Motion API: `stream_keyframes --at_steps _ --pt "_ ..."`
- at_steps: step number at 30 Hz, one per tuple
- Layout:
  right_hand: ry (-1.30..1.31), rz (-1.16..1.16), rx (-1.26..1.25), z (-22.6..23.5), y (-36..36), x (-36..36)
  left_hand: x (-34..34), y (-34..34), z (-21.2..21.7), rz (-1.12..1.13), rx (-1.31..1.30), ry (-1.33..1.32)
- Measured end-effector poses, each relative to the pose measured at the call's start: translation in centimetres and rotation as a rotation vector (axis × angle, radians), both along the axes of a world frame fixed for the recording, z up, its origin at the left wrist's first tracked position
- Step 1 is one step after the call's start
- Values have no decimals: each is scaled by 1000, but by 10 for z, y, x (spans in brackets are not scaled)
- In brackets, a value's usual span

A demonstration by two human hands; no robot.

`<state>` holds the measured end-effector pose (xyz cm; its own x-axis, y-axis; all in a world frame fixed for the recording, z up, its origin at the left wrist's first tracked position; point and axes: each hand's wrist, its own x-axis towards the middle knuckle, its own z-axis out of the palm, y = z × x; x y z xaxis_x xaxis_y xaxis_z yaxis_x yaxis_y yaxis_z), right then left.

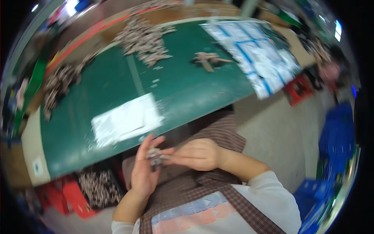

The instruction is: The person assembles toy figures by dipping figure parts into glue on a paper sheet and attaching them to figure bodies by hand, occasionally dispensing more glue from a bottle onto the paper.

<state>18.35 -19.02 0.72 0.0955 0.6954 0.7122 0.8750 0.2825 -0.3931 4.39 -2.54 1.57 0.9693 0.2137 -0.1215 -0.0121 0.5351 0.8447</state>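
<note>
Low centre of the frame – left hand (pixel 143 171) cups a small metal part (pixel 155 157), right hand (pixel 196 154) pinches its end. Probably best kept steady in the palm – the green surface (pixel 187 91) with its clear plastic bag (pixel 126 120) sits just above.

Green table (pixel 187 93) with part heaps (pixel 142 39), plastic bags (pixel 124 121)

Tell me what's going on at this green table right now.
A person in a checked apron holds a small dark part between both hands, the left hand cupping it and the right hand pinching it, just below the edge of the green table. On the table lie a clear plastic bag, heaps of small parts and blue-and-white sheets.
</note>
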Motion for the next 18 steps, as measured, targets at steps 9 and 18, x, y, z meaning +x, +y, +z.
stream_keyframes --at_steps 9,18 --pt "-122 -297 -104 11 77 85 -42 5 -17 66 -72 36" --pt "-81 -615 -324 -19 138 191 -43 4 -2 -187 -99 42"
